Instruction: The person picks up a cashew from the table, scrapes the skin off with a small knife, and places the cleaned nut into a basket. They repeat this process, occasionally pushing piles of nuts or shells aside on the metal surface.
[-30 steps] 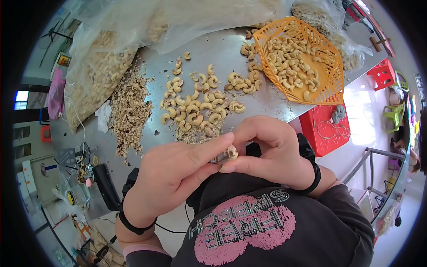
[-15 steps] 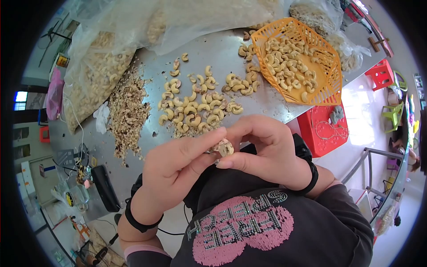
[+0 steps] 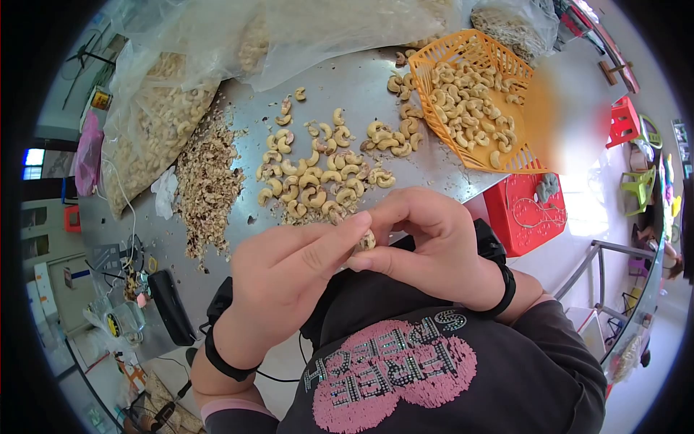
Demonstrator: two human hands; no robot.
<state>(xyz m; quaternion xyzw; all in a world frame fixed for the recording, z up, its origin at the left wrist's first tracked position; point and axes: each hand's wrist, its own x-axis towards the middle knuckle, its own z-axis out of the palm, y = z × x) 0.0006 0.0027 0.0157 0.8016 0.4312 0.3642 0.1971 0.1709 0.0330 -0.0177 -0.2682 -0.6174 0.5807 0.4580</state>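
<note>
Head view: a single cashew nut (image 3: 366,239) is pinched between the fingertips of both hands, just above the near edge of the counter (image 3: 347,79) and close to the chest. The grip of the left hand (image 3: 285,271) is pressed together on the nut, with the thumb laid along its top; the grip of the right hand (image 3: 426,242) is closed on the nut from the other side, with the fingers curled over it. Most of the nut is hidden by the fingertips, so its skin cannot be judged fully.

A slip is judged possible: the kernel is small, curved and smooth, and too hard a squeeze could snap it or send it off the counter edge into the lap.

The counter is dull, scratched sheet metal. A loose spread of peeled cashews (image 3: 318,177), pale, glossy and crescent-shaped, lies just beyond the hands. To its left a heap of husk flakes (image 3: 210,181) looks brown, dry and crumbly. An orange plastic basket (image 3: 538,108) with a lattice wall holds more kernels. Thin, crinkled clear plastic bags (image 3: 155,108), bulging with nuts, lie at the far side.
</note>
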